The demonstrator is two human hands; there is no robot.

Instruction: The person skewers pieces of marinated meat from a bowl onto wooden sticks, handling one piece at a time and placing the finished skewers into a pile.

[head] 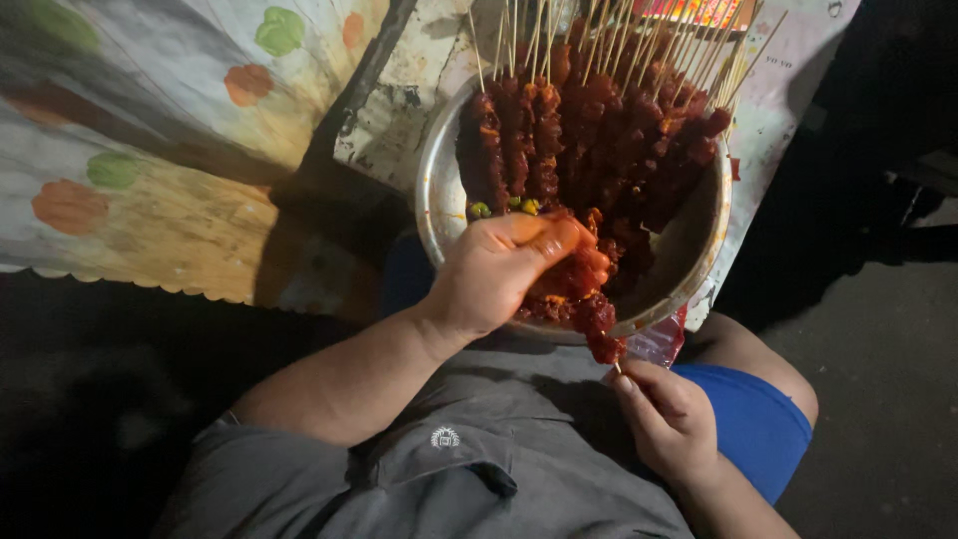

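My left hand [499,274] clenches red marinated meat [574,284] over the near rim of the metal bowl [434,200], which holds loaded skewers [599,130]. My right hand [669,414] pinches a skewer stick [616,365] just below.

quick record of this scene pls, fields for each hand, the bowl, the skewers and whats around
left hand: left hand closed on red marinated meat pieces at the bowl's near edge
right hand: right hand pinches the lower end of a thin stick, below the meat
bowl: round metal bowl, on the person's lap and against the table edge
skewers: finished meat skewers stacked in the bowl, stick ends pointing away
around: patterned cloth at left; dark ground
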